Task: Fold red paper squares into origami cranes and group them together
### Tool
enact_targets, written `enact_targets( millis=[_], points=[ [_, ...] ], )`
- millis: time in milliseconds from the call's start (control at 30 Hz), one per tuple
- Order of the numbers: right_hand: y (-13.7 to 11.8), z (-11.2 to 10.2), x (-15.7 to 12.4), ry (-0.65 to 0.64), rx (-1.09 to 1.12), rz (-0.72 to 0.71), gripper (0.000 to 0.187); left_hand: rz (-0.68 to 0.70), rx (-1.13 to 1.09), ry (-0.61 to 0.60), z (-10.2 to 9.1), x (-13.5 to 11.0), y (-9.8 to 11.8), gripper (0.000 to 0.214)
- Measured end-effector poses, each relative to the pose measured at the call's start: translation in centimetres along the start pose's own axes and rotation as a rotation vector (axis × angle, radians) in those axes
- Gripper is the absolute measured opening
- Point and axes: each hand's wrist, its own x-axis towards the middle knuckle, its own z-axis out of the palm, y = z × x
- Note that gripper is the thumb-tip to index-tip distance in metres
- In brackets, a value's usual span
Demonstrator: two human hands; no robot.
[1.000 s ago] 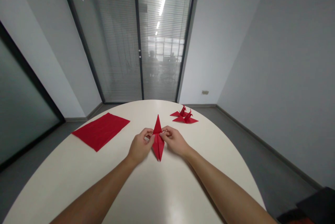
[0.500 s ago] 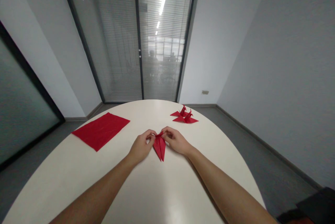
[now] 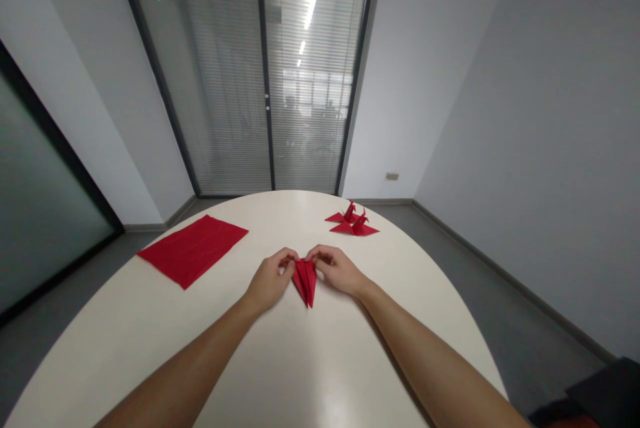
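A partly folded red paper piece [image 3: 305, 283] lies on the round white table [image 3: 280, 361], its narrow point toward me. My left hand [image 3: 268, 280] pinches its upper left edge with curled fingers. My right hand [image 3: 334, 269] pinches the upper right edge the same way. The fingertips of both hands nearly meet over the paper's top, which is folded down and hidden under them.
A stack of flat red paper sheets [image 3: 193, 249] lies on the table at the left. Two finished red paper cranes [image 3: 353, 222] stand at the far right of the table. Glass doors with blinds [image 3: 265, 75] are behind the table. A dark object [image 3: 605, 391] sits at the lower right.
The tall upright point of the red paper has been folded down toward me. Both hands have closed in over its top.
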Motion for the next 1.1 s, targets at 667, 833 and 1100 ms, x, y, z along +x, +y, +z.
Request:
enact_targets(
  millis=[667, 833, 1100],
  points=[
    [-0.26, 0.32, -0.07, 0.012, 0.073, 0.045, 0.026, -0.02, -0.011, 0.004, 0.23, 0.1, 0.21, 0.015],
    [-0.04, 0.39, -0.09, -0.005, 0.081, 0.037, 0.028, -0.009, -0.017, -0.001, 0.13, 0.09, 0.41, 0.012],
    [-0.41, 0.37, -0.17, 0.006, 0.102, 0.052, 0.033, -0.034, 0.01, 0.045, 0.02, 0.08, 0.57, 0.014]
  ],
)
